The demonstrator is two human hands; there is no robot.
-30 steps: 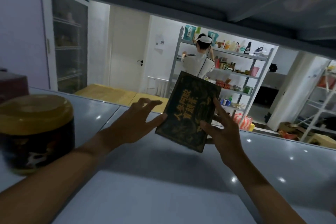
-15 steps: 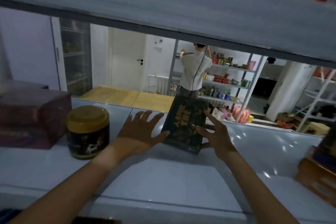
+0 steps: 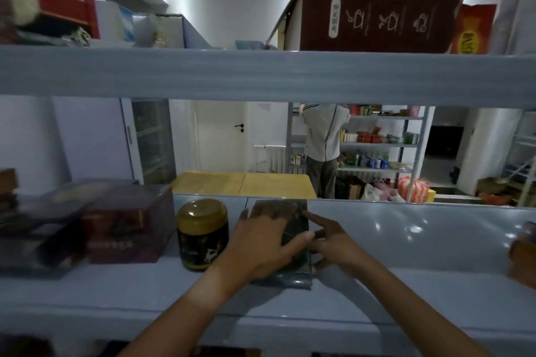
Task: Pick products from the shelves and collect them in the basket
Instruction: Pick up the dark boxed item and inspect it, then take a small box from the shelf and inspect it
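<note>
the flat dark green box [image 3: 294,229], held up tilted a second ago, now lies flat on the pale grey shelf [image 3: 406,293]. left hand [image 3: 261,243] presses it with spread fingers; right hand [image 3: 327,243] pinches its right edge. it looks set down, not collected. gold-lidded black jar [image 3: 202,236] crowds left; open room right.

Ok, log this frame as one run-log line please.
phase: handling dark box on shelf | left hand: flat on top | right hand: at right edge, grip unclear | neighbour: gold-lidded jar | basket: not visible
</note>
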